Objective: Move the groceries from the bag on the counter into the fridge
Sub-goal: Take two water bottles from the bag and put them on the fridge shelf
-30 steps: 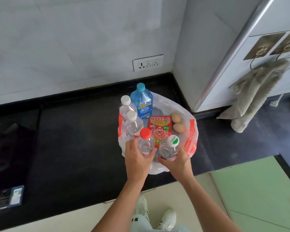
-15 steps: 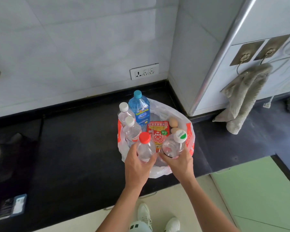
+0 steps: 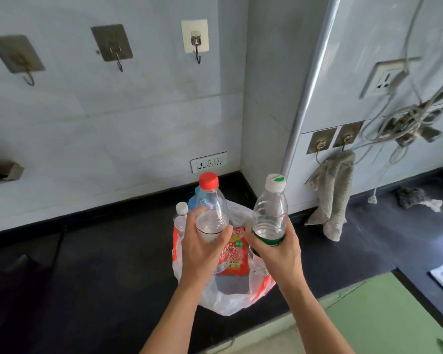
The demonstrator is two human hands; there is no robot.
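We grip two water bottles upright above the bag — left hand wrapping the red-capped bottle, right hand the green-labelled bottle — probably fridge-bound.

Probably home kitchen: counter, wall hooks.

Single head-worn wide-angle view, looks forward and down from close above the dark tabletop toward the tiled wall corner.
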